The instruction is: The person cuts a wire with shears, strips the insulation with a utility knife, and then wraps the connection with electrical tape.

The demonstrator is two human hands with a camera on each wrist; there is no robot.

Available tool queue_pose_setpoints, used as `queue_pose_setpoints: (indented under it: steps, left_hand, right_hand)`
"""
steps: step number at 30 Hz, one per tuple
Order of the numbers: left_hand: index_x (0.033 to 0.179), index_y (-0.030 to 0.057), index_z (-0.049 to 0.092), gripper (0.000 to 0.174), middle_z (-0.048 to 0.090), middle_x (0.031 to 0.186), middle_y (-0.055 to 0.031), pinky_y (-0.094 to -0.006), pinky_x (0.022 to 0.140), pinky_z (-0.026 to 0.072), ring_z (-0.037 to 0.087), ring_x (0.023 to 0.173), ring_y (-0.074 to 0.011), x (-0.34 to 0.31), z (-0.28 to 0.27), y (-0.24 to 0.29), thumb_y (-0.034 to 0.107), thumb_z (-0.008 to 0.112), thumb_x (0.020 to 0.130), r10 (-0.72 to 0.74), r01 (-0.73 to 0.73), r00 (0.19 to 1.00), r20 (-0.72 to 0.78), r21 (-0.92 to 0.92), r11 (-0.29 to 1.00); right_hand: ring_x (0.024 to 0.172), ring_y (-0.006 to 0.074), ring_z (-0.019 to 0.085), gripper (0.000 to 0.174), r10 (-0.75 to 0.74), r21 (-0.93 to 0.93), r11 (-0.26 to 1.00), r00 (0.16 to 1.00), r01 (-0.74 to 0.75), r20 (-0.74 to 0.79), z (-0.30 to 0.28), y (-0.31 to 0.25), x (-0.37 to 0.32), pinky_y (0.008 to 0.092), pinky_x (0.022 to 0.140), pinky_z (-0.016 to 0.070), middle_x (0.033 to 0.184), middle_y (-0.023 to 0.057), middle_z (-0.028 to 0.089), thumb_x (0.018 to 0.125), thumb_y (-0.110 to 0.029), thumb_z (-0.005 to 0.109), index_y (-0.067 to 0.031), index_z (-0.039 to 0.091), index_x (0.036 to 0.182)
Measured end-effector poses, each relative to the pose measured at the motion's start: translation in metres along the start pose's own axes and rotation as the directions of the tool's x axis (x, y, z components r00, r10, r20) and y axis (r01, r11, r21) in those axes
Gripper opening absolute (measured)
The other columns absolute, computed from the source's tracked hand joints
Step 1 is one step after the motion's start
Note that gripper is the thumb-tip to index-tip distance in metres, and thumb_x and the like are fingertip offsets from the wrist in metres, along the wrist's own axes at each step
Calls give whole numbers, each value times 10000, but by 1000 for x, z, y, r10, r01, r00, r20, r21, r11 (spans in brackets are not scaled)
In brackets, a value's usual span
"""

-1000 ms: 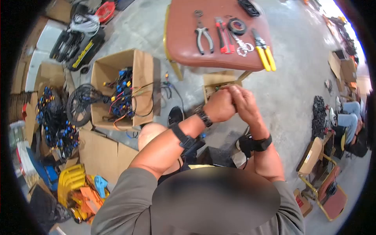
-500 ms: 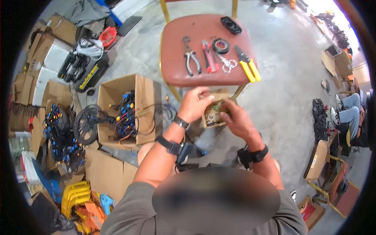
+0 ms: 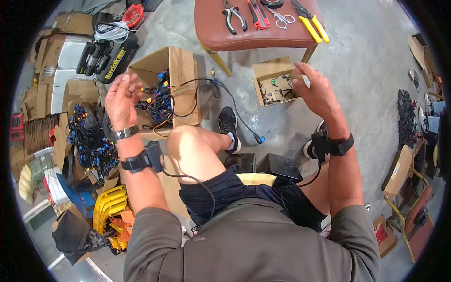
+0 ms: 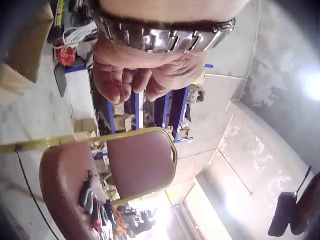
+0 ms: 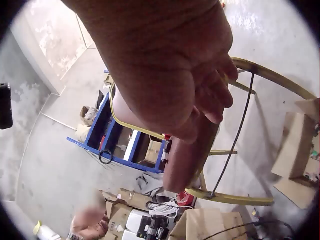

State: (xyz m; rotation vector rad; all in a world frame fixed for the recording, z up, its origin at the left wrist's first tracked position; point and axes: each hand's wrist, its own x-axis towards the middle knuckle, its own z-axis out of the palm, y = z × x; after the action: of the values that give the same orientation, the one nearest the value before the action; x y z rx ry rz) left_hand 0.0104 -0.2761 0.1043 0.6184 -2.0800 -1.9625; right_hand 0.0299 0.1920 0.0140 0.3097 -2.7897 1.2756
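Observation:
In the head view my left hand (image 3: 123, 104) is raised at the left side of a large cardboard box (image 3: 184, 75), its fingers loosely bent and holding nothing. A tangle of black cables with blue and yellow connectors (image 3: 162, 98) fills that box. My right hand (image 3: 320, 91) is held up with thumb and fingers apart, overlapping the right edge of a small cardboard box (image 3: 273, 67). Small assorted parts (image 3: 277, 90) lie inside the small box. The left wrist view shows the left hand's relaxed fingers (image 4: 114, 90) with nothing between them.
A red-brown chair (image 3: 253, 40) bears pliers (image 3: 234, 18), a red cutter (image 3: 258, 15), small folding scissors (image 3: 283, 19) and yellow-handled strippers (image 3: 310, 22). One cable (image 3: 237, 110) trails over the floor. More cable bundles (image 3: 91, 141) and yellow plastic pieces (image 3: 108, 209) are at left.
My hands were together over the small box, then parted. The left hand has swung left to the large box, the right hand outward to the right. The head view has shifted.

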Motion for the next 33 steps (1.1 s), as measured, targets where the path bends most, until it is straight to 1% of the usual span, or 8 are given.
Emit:
queue_pose_setpoints:
  steps: [2,5,8,13,15,23,29,33]
  left_hand:
    - [1101,23,666,271,725,976,-100,-280,587,527,673,761,-151,14,-38,-15,211,711,910,-32,39,999,-30,278,960]
    - [1064,-4,706,328,736,934,-89,-296,642,533,660,771,-136,30,-84,-49,254,744,865,-59,112,993,-102,660,743]
    - [1120,-12,693,399,735,958,-129,-337,781,540,683,831,-201,40,-122,-112,249,765,826,0,-72,996,84,863,501]
    - [1125,-23,681,378,728,1004,-169,-359,841,527,698,923,-262,13,-101,-157,169,760,809,73,-8,997,-33,867,499]
    - [1169,-17,657,407,701,1090,-196,-396,878,515,676,1000,-339,23,-111,-187,151,754,811,159,-77,987,-12,837,542]
    - [1216,31,640,404,673,1147,-219,-468,921,489,630,1083,-382,43,-100,-180,188,717,852,297,-26,952,-75,947,320]
    - [1257,38,634,431,687,1146,-211,-399,927,500,660,1053,-348,80,-103,-185,191,707,862,41,3,999,-30,834,551]
    - [1195,37,680,362,714,1071,-202,-374,893,516,690,988,-324,99,-107,-203,175,704,861,-47,21,999,3,856,517]
  right_hand:
    - [994,391,642,399,6,-11,1000,1000,-6,-12,-3,-2,-2,442,843,522,1080,204,671,863,-102,659,-26,572,1245]
    - [1013,388,640,396,26,-32,999,1000,-26,6,-9,-4,-5,440,860,520,1080,202,674,871,-120,653,-21,574,1245]
    - [1034,384,634,396,62,-67,996,997,-59,45,-8,-7,-9,442,876,514,1076,201,678,876,-134,648,-18,575,1248]
    - [1029,389,627,375,57,-61,997,995,-52,84,1,-7,-8,455,880,503,1072,201,682,869,-140,655,-14,582,1215]
    - [1016,394,627,361,44,-80,996,993,-36,105,2,-5,-9,461,872,502,1070,202,681,863,-143,660,-16,587,1193]
    - [1000,362,640,359,153,-95,986,969,-137,196,8,-3,-1,429,855,502,1100,176,684,874,-142,666,-37,606,1212]
    - [1015,385,642,376,175,-118,981,962,-153,211,15,-7,3,447,871,506,1087,205,685,858,-142,666,-21,612,1210]
    - [1021,402,639,374,173,-118,981,964,-151,200,17,-6,3,460,879,507,1073,220,685,845,-139,660,-9,612,1193]
